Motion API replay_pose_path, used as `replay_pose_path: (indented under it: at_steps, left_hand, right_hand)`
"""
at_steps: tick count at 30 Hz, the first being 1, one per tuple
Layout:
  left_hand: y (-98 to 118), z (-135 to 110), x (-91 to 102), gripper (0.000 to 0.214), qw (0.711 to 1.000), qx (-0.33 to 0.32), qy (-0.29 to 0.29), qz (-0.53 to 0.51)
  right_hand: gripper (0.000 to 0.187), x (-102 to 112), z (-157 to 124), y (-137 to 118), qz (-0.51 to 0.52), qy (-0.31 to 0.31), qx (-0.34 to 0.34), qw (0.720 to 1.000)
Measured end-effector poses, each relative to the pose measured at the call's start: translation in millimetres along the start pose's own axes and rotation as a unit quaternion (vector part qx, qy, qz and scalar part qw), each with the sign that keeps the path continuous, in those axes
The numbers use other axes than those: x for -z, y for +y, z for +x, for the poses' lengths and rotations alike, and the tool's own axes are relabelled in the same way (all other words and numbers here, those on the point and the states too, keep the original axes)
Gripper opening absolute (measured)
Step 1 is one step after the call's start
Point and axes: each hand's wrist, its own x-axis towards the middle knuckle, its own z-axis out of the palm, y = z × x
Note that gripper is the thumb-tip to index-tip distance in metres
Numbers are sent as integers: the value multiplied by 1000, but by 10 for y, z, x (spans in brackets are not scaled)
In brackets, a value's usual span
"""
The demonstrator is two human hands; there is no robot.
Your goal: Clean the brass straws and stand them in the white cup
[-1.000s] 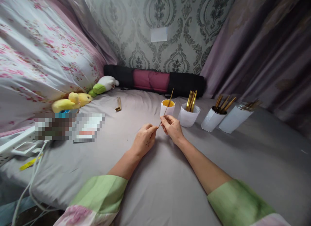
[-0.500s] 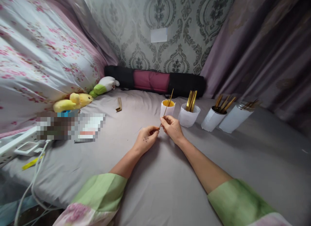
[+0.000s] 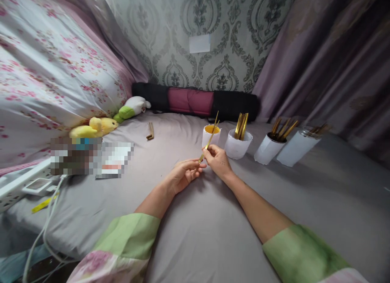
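Between my two hands a thin, shiny gold strip (image 3: 213,133) slants up and away, its top end showing as two tips. With thumb and fingers my right hand (image 3: 219,160) pinches it around its lower middle. My left hand (image 3: 185,175) is at the strip's bottom end, thumb and forefinger on it, the other fingers loosely curled. Just behind the strip stands a small white cup (image 3: 209,141) with a yellow inside. To its right, a wider white cup (image 3: 238,148) has several upright gold strips (image 3: 241,126) in it.
Farther right lean two white tubs, one short (image 3: 267,152) and one longer (image 3: 297,149), both holding gold-brown strips. Bent gold strips (image 3: 150,132) lie on the grey sheet at left. Plush toys (image 3: 97,128), a power strip (image 3: 24,185) and white cables (image 3: 45,222) line the left side.
My left hand has turned, its lower fingers loosening and showing more. The strip has rotated, showing a brighter, broader face and a second tip. My right hand keeps its pinch.
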Motion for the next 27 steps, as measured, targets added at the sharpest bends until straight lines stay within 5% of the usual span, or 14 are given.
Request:
replay_pose_path:
  at_steps: [9,20,27]
  left_hand:
    - [4,15,24,12,995,47,28,-84]
    - [-19,27,67,20,994,26,-58,-91]
    - [-21,22,29,23,993,39,-64,-93]
  right_hand:
    - [24,27,1,-20,-16,2,-3,1000]
    - [23,102,21,-126,21,-32,-2,999]
    - [22,180,30,-224,17,-50,-30,998]
